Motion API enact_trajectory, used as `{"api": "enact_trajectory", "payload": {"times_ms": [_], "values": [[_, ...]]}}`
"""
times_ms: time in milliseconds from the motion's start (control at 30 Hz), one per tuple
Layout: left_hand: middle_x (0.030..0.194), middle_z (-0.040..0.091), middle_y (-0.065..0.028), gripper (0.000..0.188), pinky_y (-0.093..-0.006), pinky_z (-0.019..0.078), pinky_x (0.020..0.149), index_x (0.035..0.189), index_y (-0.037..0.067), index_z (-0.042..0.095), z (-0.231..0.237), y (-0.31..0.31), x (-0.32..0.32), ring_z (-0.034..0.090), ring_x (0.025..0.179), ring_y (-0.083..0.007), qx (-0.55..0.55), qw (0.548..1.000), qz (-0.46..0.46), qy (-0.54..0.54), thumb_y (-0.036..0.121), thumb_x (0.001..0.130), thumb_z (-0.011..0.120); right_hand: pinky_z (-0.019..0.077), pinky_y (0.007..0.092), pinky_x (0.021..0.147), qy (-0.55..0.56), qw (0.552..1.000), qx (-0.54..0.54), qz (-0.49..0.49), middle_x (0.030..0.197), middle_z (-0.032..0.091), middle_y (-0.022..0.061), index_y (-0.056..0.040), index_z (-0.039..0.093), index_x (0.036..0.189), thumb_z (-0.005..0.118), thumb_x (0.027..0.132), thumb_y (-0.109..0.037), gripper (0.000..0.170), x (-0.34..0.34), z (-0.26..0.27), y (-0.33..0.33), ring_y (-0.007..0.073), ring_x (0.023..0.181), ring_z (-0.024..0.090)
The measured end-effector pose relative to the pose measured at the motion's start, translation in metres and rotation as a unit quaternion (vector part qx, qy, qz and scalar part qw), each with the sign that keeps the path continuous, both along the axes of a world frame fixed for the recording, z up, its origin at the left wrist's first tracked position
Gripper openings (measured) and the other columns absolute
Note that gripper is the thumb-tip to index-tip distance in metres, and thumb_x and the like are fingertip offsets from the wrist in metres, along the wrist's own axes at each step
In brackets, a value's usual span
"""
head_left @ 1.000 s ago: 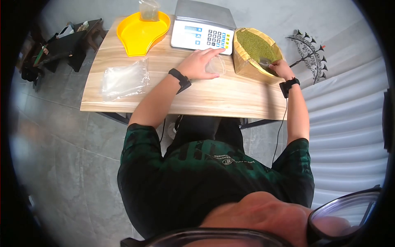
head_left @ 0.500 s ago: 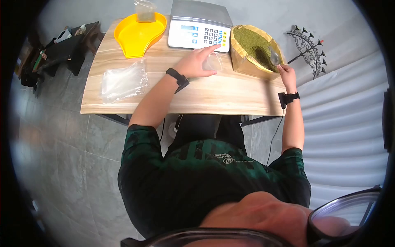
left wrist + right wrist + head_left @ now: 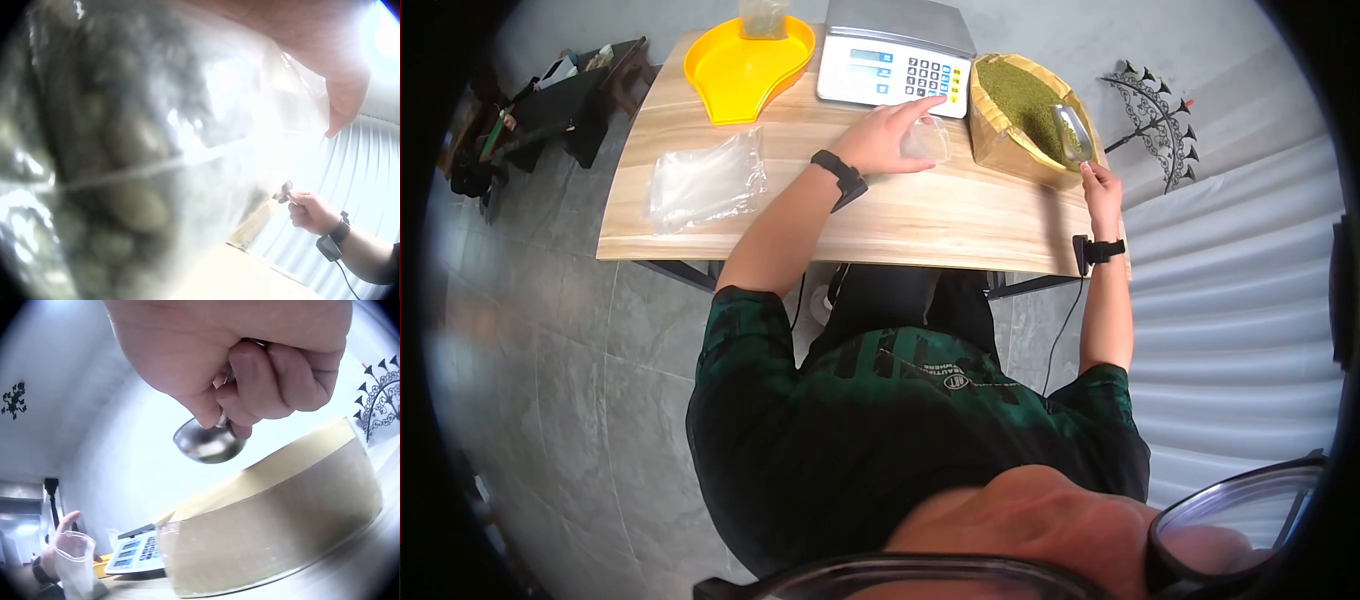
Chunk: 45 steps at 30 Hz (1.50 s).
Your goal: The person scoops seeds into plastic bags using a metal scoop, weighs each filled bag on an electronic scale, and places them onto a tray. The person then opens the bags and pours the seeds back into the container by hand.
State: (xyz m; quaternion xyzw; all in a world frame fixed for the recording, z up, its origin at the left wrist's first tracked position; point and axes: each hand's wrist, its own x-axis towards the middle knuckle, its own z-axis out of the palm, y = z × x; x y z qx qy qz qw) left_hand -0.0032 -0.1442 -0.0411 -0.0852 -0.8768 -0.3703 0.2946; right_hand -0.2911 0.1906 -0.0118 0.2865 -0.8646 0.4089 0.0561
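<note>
Two hands gripped: the left hand (image 3: 880, 140) a clear bag (image 3: 927, 141) before the scale (image 3: 895, 78), likely soft, slippery, best held near its mouth; the right hand (image 3: 1103, 190) a scoop (image 3: 1073, 135) above the sack (image 3: 1015, 160), probably stiff, best held by its handle.

Across the front of a dark green-and-black shirt (image 3: 920, 430), small print reads "BEAUTIFUL" above "WHERE", beside a circled emblem (image 3: 956, 382), apparently "ART". The scale's keypad (image 3: 928, 77) carries digits, including 7 and 8; its display (image 3: 870, 57) is illegible.

Black scrolled metalwork (image 3: 1146, 134); white pleated curtain (image 3: 1230, 330); grey tiled floor (image 3: 590, 400)
</note>
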Motion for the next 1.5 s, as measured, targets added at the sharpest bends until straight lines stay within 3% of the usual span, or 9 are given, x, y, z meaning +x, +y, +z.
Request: {"api": "enact_trajectory", "payload": {"times_ms": [167,367,533,767,1000,1267,1300,1367,1500], "values": [[0.118,0.063,-0.0143,0.091,-0.0391,0.0470,0.094,0.149,0.016,0.035,0.001,0.001,0.000,0.060,0.105,-0.0329,-0.001,1.000,0.000,0.001,0.024,0.071,0.081,0.0418,0.0243,0.062,-0.100,0.981,0.009,0.167,0.074,0.060,-0.0032,0.0052,0.068,0.103,0.065,0.094,-0.018,0.025,0.077,0.012,-0.028,0.0067,0.067,0.050],[0.120,0.063,-0.0166,0.090,-0.0418,0.0467,0.096,0.148,0.016,0.036,0.001,0.003,0.000,0.059,0.111,-0.0357,-0.022,1.000,0.007,0.008,0.027,0.071,0.081,0.0468,0.0286,0.066,0.017,0.951,0.135,0.278,0.081,0.068,0.0100,0.0025,0.068,0.108,0.065,0.094,-0.022,0.029,0.121,0.028,-0.066,0.0117,0.071,0.056],[0.124,0.061,-0.0192,0.088,-0.0440,0.0470,0.097,0.146,0.015,0.039,-0.002,0.000,-0.003,0.058,0.115,-0.0382,-0.030,0.999,0.012,0.041,0.029,0.070,0.081,0.0499,0.0435,0.068,0.131,0.902,0.286,0.295,0.081,0.067,0.0186,-0.0054,0.070,0.098,0.063,0.091,-0.028,0.025,0.144,0.082,-0.101,0.0373,0.077,0.064],[0.127,0.059,-0.0187,0.086,-0.0445,0.0474,0.096,0.146,0.016,0.039,-0.001,-0.001,0.000,0.058,0.111,-0.0390,-0.022,0.999,0.017,0.032,0.029,0.071,0.080,0.0506,0.0446,0.068,0.276,0.808,0.385,0.350,0.080,0.067,0.0182,-0.0049,0.069,0.098,0.063,0.090,-0.026,0.024,0.155,0.125,-0.134,0.0369,0.077,0.065],[0.126,0.060,-0.0175,0.085,-0.0450,0.0462,0.097,0.145,0.016,0.039,-0.002,0.000,0.003,0.058,0.112,-0.0376,-0.049,0.996,0.031,0.074,0.032,0.071,0.079,0.0506,0.0448,0.065,0.323,0.781,0.408,0.345,0.078,0.066,0.0179,-0.0066,0.069,0.096,0.063,0.088,-0.025,0.021,0.172,0.134,-0.134,0.0367,0.076,0.064],[0.120,0.063,-0.0141,0.070,-0.0421,0.0452,0.098,0.133,0.013,0.050,-0.009,-0.007,-0.001,0.059,0.112,-0.0321,-0.021,0.999,0.023,0.038,0.034,0.072,0.078,0.0505,0.0404,0.068,0.185,0.944,0.238,0.135,0.084,0.066,0.0224,-0.0001,0.067,0.105,0.062,0.093,-0.026,0.029,0.128,0.096,-0.056,0.0373,0.078,0.067],[0.119,0.063,-0.0141,0.068,-0.0419,0.0451,0.098,0.131,0.013,0.051,-0.009,-0.008,-0.002,0.059,0.111,-0.0315,-0.013,0.999,0.015,0.028,0.034,0.073,0.078,0.0505,0.0404,0.068,0.187,0.944,0.234,0.139,0.084,0.066,0.0224,-0.0001,0.067,0.105,0.062,0.093,-0.026,0.029,0.108,0.082,-0.048,0.0373,0.078,0.067],[0.115,0.064,-0.0131,0.060,-0.0412,0.0453,0.097,0.124,0.011,0.057,-0.010,-0.008,-0.003,0.060,0.110,-0.0315,-0.033,0.998,0.028,0.048,0.033,0.073,0.078,0.0452,0.0347,0.061,0.183,0.970,0.151,0.054,0.073,0.061,0.0172,0.0003,0.066,0.105,0.063,0.094,-0.026,0.029,0.066,0.053,-0.035,0.0249,0.061,0.054],[0.108,0.065,-0.0106,0.045,-0.0390,0.0472,0.093,0.108,0.007,0.063,-0.007,-0.007,-0.002,0.060,0.105,-0.0328,-0.067,0.996,0.038,0.047,0.031,0.073,0.078,0.0478,0.0424,0.067,0.171,0.962,0.209,-0.040,0.074,0.061,0.0208,0.0004,0.055,0.109,0.060,0.087,-0.019,0.029,0.043,0.035,-0.038,0.0311,0.070,0.062]]}}
